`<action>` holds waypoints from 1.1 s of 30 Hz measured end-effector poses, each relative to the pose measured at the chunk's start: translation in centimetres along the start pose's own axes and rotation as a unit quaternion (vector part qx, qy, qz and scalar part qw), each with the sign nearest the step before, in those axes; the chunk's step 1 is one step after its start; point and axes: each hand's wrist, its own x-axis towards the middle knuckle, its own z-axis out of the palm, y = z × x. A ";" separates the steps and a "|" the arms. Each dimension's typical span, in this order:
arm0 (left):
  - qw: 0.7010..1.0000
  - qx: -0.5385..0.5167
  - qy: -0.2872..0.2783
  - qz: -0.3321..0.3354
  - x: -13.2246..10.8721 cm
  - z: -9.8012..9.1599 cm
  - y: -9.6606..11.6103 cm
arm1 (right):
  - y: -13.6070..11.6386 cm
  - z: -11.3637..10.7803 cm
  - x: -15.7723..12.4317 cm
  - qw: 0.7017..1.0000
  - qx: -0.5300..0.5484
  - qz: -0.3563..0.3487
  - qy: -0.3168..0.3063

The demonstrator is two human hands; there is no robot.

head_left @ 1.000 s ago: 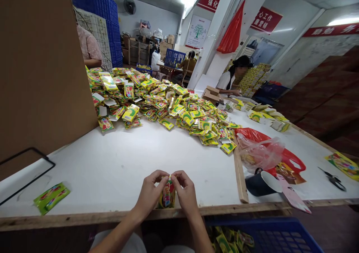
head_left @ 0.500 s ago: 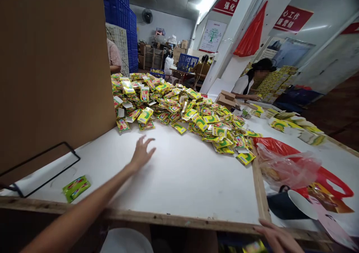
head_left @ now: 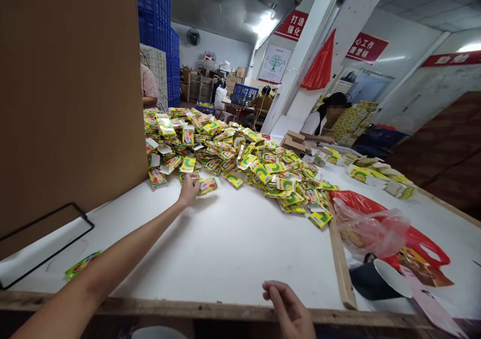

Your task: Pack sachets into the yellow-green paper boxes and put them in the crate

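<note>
My left hand reaches to the near edge of the heap, closed by thumb and fingers on a small flat yellow carton with red and green print. The carton's left end is hidden behind the fingers. A large heap of similar small yellow cartons spreads across the back of the white tabletop. Over the table's front edge my right hand hovers with loosely bent fingers and no object visible in it. A green packet lies at the left, partly behind my left forearm.
A tall cardboard sheet and a black wire frame stand at the left. To the right, a wooden strip borders a dark cup, a red bag and a pink phone-like object. A co-worker sits beyond.
My left hand has moved forward to the heap and closed on a carton. My right hand has come left from the wooden strip, and a yellow item below it is out of sight. The view has shifted slightly.
</note>
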 end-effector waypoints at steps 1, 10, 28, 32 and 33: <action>0.998 -0.049 -0.040 -0.027 -2.5 0.6 0.0 | -0.5 0.0 0.5 1.000 -0.001 -0.017 0.008; 0.908 -0.304 -0.262 -0.117 -22.4 3.7 2.8 | -7.6 -1.5 3.4 0.989 0.073 -0.054 0.120; 0.924 -0.142 -0.354 -0.005 -21.7 3.1 2.6 | -4.8 -0.7 5.0 0.970 -0.106 -0.180 0.121; 0.909 -0.198 -0.365 -0.042 -21.1 4.0 2.3 | -4.9 -1.4 5.6 0.972 -0.095 -0.169 0.135; 0.902 -0.224 -0.366 -0.046 -21.0 4.2 2.2 | -4.9 -1.5 5.6 0.972 -0.092 -0.168 0.140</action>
